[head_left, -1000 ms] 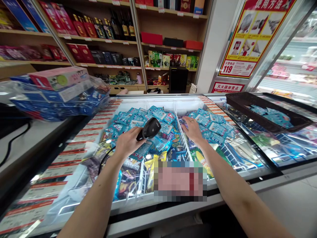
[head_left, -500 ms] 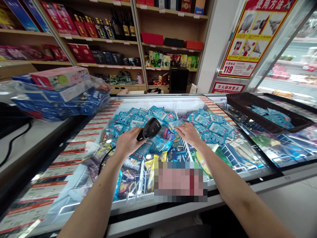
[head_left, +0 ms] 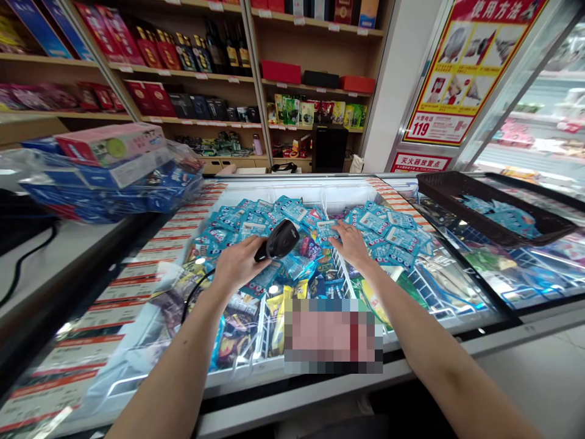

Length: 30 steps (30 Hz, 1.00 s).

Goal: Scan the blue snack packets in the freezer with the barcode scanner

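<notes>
My left hand (head_left: 237, 263) is wrapped round the handle of a black barcode scanner (head_left: 282, 239). The scanner's head points right, toward my other hand, and its black cable (head_left: 194, 292) runs down behind my wrist. With thumb and fingers, my right hand (head_left: 351, 244) grips the right edge of a small blue packet (head_left: 326, 230), which bears a pale label on its upper face. Many similar blue packets (head_left: 256, 228) lie spread on the freezer's glass top on the left, and another group (head_left: 388, 228) lies to the right of my right hand.
Under the glass, wire baskets (head_left: 262, 329) hold wrapped goods. A brown tray (head_left: 439, 189) with more blue packets stands at right. Bagged boxes (head_left: 114, 167) sit on the left counter. Behind the freezer (head_left: 292, 180) rise stocked shelves (head_left: 192, 72). A blurred patch covers the front centre.
My right hand has shifted slightly, and the blue packet at its fingertips now lies flatter with its label showing. The scanner has moved a touch to the right.
</notes>
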Available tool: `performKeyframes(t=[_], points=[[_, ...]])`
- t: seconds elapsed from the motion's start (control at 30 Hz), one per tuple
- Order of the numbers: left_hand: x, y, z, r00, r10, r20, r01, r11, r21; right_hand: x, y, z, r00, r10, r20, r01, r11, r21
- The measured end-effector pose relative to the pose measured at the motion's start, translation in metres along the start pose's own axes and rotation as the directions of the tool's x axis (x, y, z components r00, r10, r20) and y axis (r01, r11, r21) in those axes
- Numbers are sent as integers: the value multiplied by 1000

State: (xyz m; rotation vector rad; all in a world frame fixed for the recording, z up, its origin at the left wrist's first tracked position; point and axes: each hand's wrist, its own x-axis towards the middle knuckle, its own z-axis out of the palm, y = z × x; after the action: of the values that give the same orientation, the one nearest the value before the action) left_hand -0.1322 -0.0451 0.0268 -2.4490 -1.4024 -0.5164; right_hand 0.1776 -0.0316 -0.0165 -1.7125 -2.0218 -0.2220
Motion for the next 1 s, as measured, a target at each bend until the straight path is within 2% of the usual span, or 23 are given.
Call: performKeyframes(t=[0.17,0.27,0.53,0.77,1.0], points=[[0,0,0,1000,2,-1,-2,1000,-3,-1,-6,-3,994,89,-63,-94,991,-91],[1,2,0,1000,3,9,-3,1000,-4,-1,-5,-2,989,135,-58,-140,986,-89],[2,4,0,998,39,44,-39,999,1,4,9,7,986,163,-39,-161,986,43],[1,4,1,998,47,37,-48,999,12,1,3,4,986,160,-57,-160,987,-9],[1,4,1,997,67,49,-67,998,4,8,16,8,981,195,-10,-190,966,172]])
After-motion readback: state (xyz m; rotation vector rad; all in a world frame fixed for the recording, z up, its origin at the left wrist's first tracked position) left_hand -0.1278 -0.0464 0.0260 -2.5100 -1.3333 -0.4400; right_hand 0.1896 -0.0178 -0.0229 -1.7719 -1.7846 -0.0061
